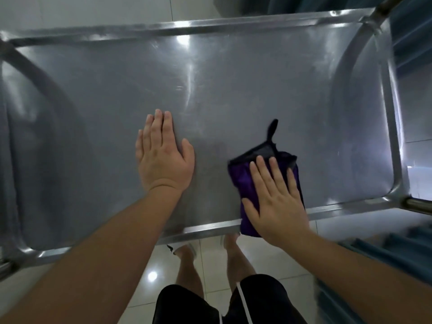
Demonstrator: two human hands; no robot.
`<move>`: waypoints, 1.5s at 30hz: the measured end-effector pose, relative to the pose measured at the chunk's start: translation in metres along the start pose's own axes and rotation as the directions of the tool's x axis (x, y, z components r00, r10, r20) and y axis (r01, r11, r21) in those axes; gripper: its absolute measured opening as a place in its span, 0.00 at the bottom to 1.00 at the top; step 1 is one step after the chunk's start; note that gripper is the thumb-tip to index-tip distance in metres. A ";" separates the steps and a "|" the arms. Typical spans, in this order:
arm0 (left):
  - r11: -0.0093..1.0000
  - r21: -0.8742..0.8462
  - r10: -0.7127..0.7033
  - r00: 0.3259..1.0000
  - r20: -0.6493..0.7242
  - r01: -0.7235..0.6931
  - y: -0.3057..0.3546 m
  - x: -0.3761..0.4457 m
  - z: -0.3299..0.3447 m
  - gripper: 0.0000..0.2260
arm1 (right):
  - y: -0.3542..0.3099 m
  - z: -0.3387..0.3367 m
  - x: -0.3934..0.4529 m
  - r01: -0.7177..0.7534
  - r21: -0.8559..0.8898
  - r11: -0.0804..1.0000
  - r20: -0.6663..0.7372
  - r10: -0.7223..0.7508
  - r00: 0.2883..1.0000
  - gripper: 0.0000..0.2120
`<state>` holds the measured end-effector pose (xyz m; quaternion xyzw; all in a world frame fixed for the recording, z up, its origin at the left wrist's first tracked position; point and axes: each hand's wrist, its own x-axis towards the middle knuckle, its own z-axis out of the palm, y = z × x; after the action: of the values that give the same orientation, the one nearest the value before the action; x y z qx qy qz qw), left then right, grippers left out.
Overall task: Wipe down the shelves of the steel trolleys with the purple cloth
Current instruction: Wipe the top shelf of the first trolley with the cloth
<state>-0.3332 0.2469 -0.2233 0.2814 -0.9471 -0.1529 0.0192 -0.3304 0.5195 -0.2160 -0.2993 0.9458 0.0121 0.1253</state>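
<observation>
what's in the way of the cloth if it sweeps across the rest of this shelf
Only the left hand, pressed flat on the steel shelf to the left of the purple cloth. The right hand lies flat on the cloth at the near rim. Nothing else visible sits on the shelf.

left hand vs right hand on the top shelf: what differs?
The left hand lies flat on bare steel of the shelf; the right hand presses on the purple cloth. The left hand sits fully inside the shelf, while the right hand is at the near rim, where the cloth hangs over the edge. The left hand's fingers are together; the right hand's are spread. Both are open, palm down.
</observation>
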 end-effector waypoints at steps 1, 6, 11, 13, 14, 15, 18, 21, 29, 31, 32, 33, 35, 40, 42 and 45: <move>1.000 0.003 0.007 1.000 0.000 -0.007 0.000 -0.001 0.000 0.32 | 0.002 -0.002 0.009 0.027 -0.008 1.000 0.003 -0.027 1.000 0.36; 0.999 0.013 0.035 0.999 -0.013 -0.035 -0.003 0.000 0.005 0.31 | 0.005 -0.036 0.145 0.001 0.023 1.000 -0.124 0.002 0.992 0.35; 0.999 0.037 0.026 0.999 -0.025 -0.025 -0.005 0.002 0.009 0.30 | -0.016 -0.069 0.281 -0.142 0.114 0.983 -0.134 0.156 0.979 0.37; 0.999 0.042 0.024 0.999 -0.037 -0.023 -0.004 0.002 0.009 0.30 | -0.023 -0.074 0.303 -0.196 0.142 0.970 -0.147 0.217 0.965 0.37; 0.999 0.038 0.019 0.999 -0.043 -0.017 -0.003 0.001 0.008 0.30 | -0.025 -0.075 0.306 -0.211 0.149 0.966 -0.147 0.232 0.961 0.37; 0.999 0.030 0.012 0.999 -0.049 -0.011 -0.003 0.002 0.007 0.30 | -0.027 -0.076 0.305 -0.211 0.153 0.965 -0.145 0.233 0.962 0.36; 1.000 -0.028 -0.010 1.000 -0.024 0.010 -0.002 0.002 0.003 0.30 | -0.030 -0.070 0.279 -0.153 0.139 0.979 -0.130 0.171 0.977 0.36; 0.990 -0.135 -0.030 0.999 0.021 0.032 -0.004 0.004 -0.006 0.32 | -0.044 -0.051 0.216 -0.098 0.107 0.989 -0.146 0.113 0.983 0.36; 0.816 -0.569 -0.024 0.990 0.138 0.099 -0.054 0.017 -0.060 0.27 | -0.094 -0.003 0.022 0.147 0.064 0.987 -0.014 -0.147 0.989 0.33; 0.950 -0.309 -0.027 0.999 0.020 0.032 -0.112 0.012 -0.072 0.25 | -0.096 0.001 0.002 0.192 0.024 0.981 0.029 -0.193 0.981 0.33; 0.982 -0.179 -0.054 0.998 -0.010 0.052 -0.139 0.007 -0.077 0.25 | -0.096 0.001 -0.001 0.198 0.016 0.980 0.044 -0.199 0.979 0.33; 0.993 -0.083 -0.079 0.997 -0.013 0.078 -0.162 0.000 -0.081 0.26 | -0.096 -0.001 0.001 0.201 0.010 0.980 0.053 -0.201 0.978 0.32; 0.997 0.024 -0.080 0.995 0.052 0.079 -0.192 -0.014 -0.080 0.29 | -0.098 -0.004 0.016 0.207 0.002 0.978 0.059 -0.206 0.977 0.32; 0.996 0.076 0.031 0.998 0.051 -0.035 -0.211 -0.030 -0.059 0.32 | -0.112 -0.027 0.120 0.109 0.048 0.993 -0.063 -0.106 0.992 0.33; 0.996 0.082 0.045 0.999 0.030 -0.047 -0.214 -0.031 -0.056 0.32 | -0.117 -0.043 0.186 0.041 0.083 0.996 -0.098 -0.033 0.995 0.33; 0.992 0.108 0.063 0.998 0.027 -0.065 -0.216 -0.031 -0.054 0.34 | -0.122 -0.067 0.282 -0.113 0.148 0.983 -0.079 0.126 0.989 0.35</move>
<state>-0.1862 0.0768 -0.2355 0.2498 -0.9627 -0.1038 -0.0024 -0.4987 0.2544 -0.2138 -0.2326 0.9651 -0.0614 0.1035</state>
